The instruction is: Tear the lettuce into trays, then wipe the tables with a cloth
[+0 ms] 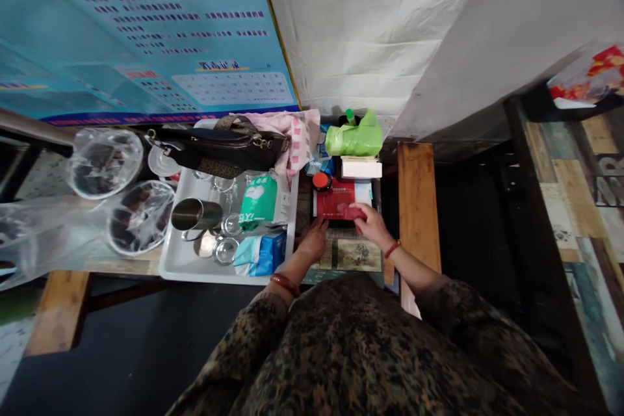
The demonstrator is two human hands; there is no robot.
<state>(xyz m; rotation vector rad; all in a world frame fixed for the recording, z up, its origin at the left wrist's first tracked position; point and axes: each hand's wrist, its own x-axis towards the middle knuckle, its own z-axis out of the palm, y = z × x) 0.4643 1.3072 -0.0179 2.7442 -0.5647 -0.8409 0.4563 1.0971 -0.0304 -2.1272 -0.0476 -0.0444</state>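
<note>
One bunched red cloth (354, 212) (looks like cloth, anyway) is pinched in the fingers of the right hand (374, 226), over the red packet (334, 194) that's set in a small dark box (341, 223). The left hand (314, 240) is placed at the box's front left corner — whether anything is gripped there can't be told. Progress-wise, the packet is already laid in the box and the cloth is not yet released, so probably mid-job; how much is left can't be judged from one view. Everything is set on a patchwork wood-look tabletop (353, 255). Over on the left, a pale tray (214, 276) is loaded with a metal mug (207, 215), a green pack (260, 200) and more — and the wall (361, 26) behind is partly covered by a blue poster (170, 19).
</note>
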